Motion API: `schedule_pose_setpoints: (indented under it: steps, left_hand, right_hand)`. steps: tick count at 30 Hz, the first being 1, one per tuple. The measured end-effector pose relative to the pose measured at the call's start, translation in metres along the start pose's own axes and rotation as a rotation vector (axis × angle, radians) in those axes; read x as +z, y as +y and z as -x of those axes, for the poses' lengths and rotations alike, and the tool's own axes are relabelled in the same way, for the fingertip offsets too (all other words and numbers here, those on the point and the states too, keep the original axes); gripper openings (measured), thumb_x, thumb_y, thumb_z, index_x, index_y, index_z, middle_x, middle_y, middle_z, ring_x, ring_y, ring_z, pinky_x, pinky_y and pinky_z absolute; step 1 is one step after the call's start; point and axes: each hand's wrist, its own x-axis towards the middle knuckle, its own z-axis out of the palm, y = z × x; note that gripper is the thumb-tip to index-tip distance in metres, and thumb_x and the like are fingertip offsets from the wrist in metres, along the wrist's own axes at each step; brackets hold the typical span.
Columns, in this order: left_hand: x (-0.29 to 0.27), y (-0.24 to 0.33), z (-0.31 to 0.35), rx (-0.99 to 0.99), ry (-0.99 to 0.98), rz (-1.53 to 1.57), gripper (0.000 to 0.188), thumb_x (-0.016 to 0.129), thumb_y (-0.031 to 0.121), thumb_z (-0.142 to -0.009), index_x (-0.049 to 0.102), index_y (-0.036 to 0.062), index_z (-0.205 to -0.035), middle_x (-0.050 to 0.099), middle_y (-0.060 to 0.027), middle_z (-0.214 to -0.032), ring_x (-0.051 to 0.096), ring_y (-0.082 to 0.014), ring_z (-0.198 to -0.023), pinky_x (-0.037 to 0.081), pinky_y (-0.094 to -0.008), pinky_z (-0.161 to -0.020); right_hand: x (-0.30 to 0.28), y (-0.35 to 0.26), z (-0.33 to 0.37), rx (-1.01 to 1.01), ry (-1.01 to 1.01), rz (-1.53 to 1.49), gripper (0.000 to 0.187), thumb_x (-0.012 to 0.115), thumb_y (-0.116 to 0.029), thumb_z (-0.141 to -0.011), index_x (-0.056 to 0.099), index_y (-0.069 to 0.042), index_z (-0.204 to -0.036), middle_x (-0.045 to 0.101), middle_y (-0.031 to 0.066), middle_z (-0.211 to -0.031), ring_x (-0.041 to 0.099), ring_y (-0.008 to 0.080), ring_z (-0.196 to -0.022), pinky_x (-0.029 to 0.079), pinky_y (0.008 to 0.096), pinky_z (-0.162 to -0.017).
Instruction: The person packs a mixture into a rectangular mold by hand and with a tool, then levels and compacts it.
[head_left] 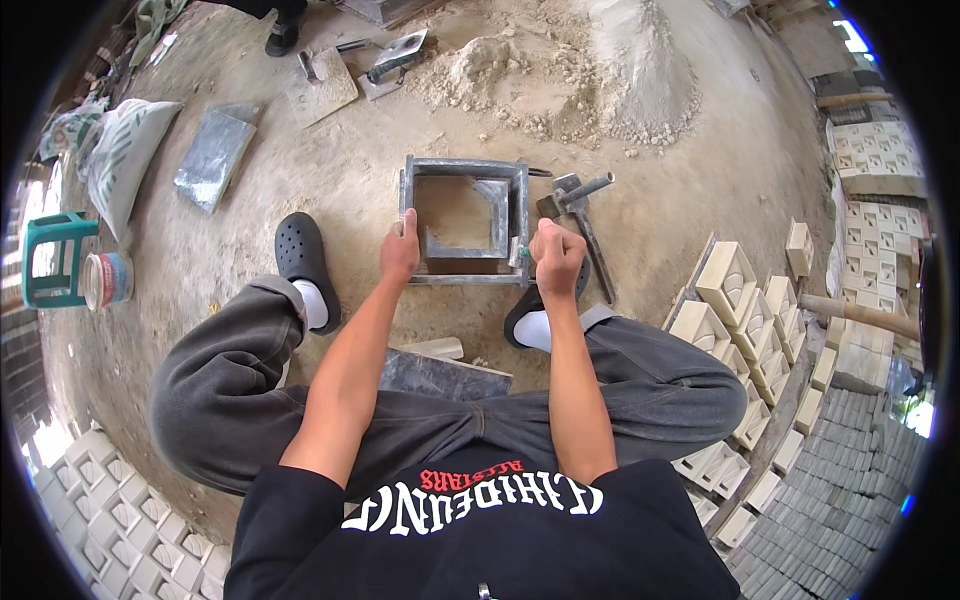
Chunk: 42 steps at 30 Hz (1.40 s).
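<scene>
A square grey metal mould frame (465,165) lies on the floor between my feet, with smaller metal pieces set inside it. My left hand (400,248) grips its left wall, the thumb over the top edge. Beside the right wall, my right hand (558,262) is closed in a fist; what it holds, if anything, is hidden. A small greenish piece (523,253) sits at the frame's lower right, close to those fingers. Just right of the frame lies a dark hammer-like metal tool (592,240), its long handle passing by my right hand.
Beyond the frame are a pile of pale powder (560,80) and trowels (325,85). A metal plate (215,155), a sack (130,160) and a green stool (60,260) stand left. Cast blocks (740,290) line the right; a dark board (445,375) lies before me.
</scene>
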Motion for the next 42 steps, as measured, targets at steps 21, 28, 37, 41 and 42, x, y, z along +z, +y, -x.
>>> schedule_pose_setpoints:
  steps: [21,28,37,41,42]
  left_hand:
    - [0.006,0.006,0.001,0.022,-0.015,0.068,0.08,0.028,0.068,-0.089,0.061,-0.0016,-0.11,0.061,-0.0273,-0.108,0.055,-0.0424,-0.106,0.042,-0.044,-0.091]
    - [0.004,0.005,0.003,-0.012,0.0,0.0,0.075,0.028,0.066,-0.09,0.062,0.0005,-0.106,0.061,-0.0269,-0.107,0.055,-0.0432,-0.105,0.042,-0.0463,-0.09]
    - [-0.001,0.009,0.01,-0.001,0.011,-0.042,0.075,0.028,0.066,-0.09,0.06,0.0021,-0.115,0.061,-0.0258,-0.11,0.055,-0.0421,-0.107,0.042,-0.0465,-0.091]
    - [-0.003,0.01,0.009,-0.022,-0.018,-0.089,0.076,0.027,0.066,-0.09,0.059,0.0022,-0.116,0.061,-0.0257,-0.11,0.055,-0.0416,-0.107,0.042,-0.046,-0.092]
    - [-0.005,0.007,0.009,-0.031,-0.014,-0.09,0.076,0.027,0.066,-0.09,0.059,0.0022,-0.116,0.061,-0.0257,-0.11,0.055,-0.0416,-0.107,0.042,-0.046,-0.092]
  right_hand:
    - [-0.006,0.02,-0.003,-0.018,-0.044,0.314,0.04,0.044,-0.007,-0.088,0.032,-0.004,-0.051,0.032,-0.0031,-0.049,0.027,0.0064,-0.046,0.018,0.0269,-0.045]
    - [0.005,0.018,-0.02,-0.103,0.05,0.272,0.039,0.049,-0.013,-0.089,0.032,-0.002,-0.055,0.03,-0.005,-0.052,0.029,0.0038,-0.051,0.02,0.0283,-0.046]
    - [0.006,0.021,-0.039,-0.189,0.076,0.277,0.038,0.05,-0.016,-0.089,0.036,0.0,-0.058,0.03,-0.0045,-0.05,0.028,0.004,-0.05,0.019,0.0291,-0.045]
    - [0.02,-0.003,-0.044,-0.096,0.066,0.315,0.038,0.05,-0.016,-0.088,0.035,0.0,-0.058,0.026,-0.0011,-0.051,0.028,0.0046,-0.049,0.02,0.0296,-0.044]
    - [0.022,0.0,-0.043,-0.133,0.119,0.235,0.038,0.051,-0.017,-0.088,0.035,0.001,-0.058,0.025,-0.0007,-0.052,0.029,0.0046,-0.049,0.02,0.03,-0.044]
